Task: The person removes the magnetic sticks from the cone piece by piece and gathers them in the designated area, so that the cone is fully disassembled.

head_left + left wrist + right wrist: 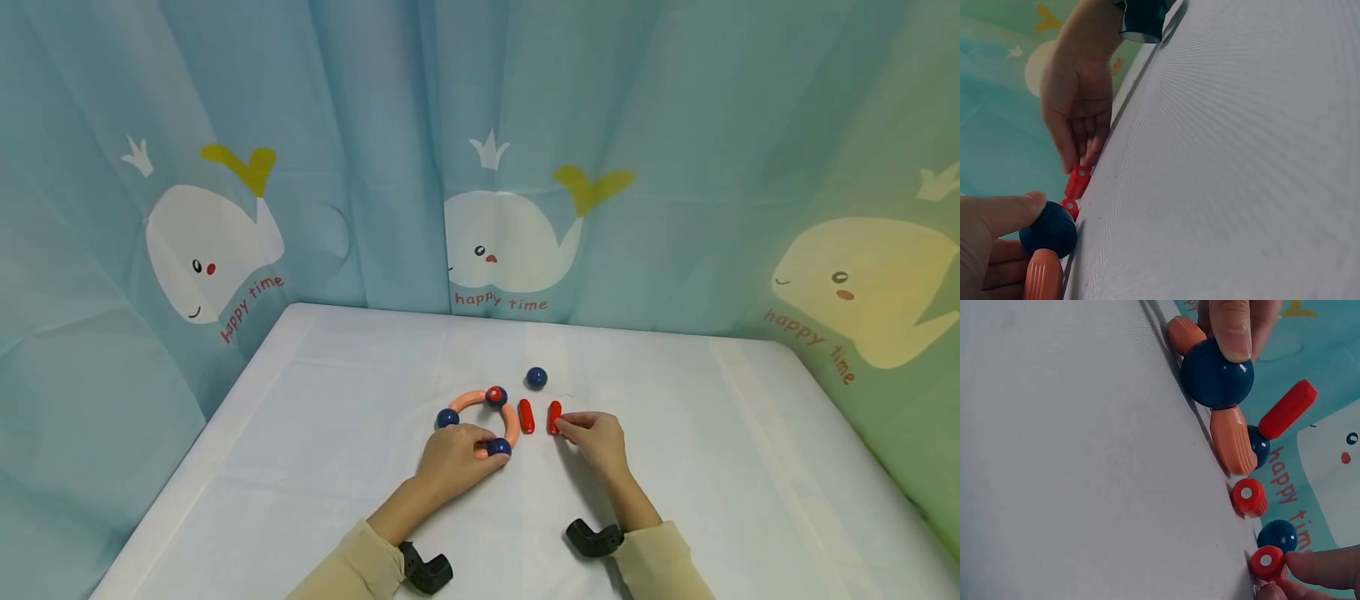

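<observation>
Orange curved rods [512, 423] and blue balls form a ring on the white table. My left hand [455, 458] holds the near blue ball [1217, 374] of that ring, thumb on top and fingers behind. A red rod [1288, 409] stands up from the ring's far blue ball [1259, 447]. Two more red rods lie right of the ring. My right hand [597, 440] pinches the right-hand red rod [554, 417] between thumb and fingers. The other red rod [527, 416] lies between it and the ring, untouched.
A loose blue ball [536, 378] lies beyond the two red rods. The ring's left blue ball [447, 417] sits just past my left hand. A curtain [390, 150] with printed whales hangs along the back and sides of the table [330, 392].
</observation>
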Available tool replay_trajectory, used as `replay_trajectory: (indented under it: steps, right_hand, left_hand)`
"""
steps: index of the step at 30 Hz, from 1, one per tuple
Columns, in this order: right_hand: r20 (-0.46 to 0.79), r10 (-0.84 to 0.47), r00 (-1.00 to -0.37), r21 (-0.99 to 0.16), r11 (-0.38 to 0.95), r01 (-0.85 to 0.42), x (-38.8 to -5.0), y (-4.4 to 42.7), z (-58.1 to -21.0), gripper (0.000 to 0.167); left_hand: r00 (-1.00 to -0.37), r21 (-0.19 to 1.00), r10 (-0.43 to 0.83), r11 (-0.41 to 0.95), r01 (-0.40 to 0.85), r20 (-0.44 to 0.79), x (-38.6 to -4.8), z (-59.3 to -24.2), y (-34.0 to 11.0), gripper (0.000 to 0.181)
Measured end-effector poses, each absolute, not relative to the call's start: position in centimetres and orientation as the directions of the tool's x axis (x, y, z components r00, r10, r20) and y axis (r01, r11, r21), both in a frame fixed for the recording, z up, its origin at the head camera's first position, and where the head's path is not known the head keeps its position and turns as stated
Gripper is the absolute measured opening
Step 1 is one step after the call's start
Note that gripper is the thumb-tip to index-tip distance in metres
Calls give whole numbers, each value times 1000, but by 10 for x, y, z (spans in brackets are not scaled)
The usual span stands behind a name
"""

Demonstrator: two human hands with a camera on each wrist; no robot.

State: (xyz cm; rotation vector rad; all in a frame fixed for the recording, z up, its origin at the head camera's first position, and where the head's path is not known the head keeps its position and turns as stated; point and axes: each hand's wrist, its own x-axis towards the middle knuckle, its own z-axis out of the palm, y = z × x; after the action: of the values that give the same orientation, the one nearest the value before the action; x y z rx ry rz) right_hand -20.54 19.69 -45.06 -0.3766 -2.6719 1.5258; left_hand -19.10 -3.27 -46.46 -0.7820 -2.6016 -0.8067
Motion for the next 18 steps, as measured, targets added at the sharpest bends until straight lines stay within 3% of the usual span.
replay_trajectory:
  steps: [18]
  right_hand:
    - [-77, 190, -979, -868, 470, 160, -206, 186, -452, 22]
  left_hand:
    - [-831, 518, 468, 651, 555, 301, -206, -457, -60, 32]
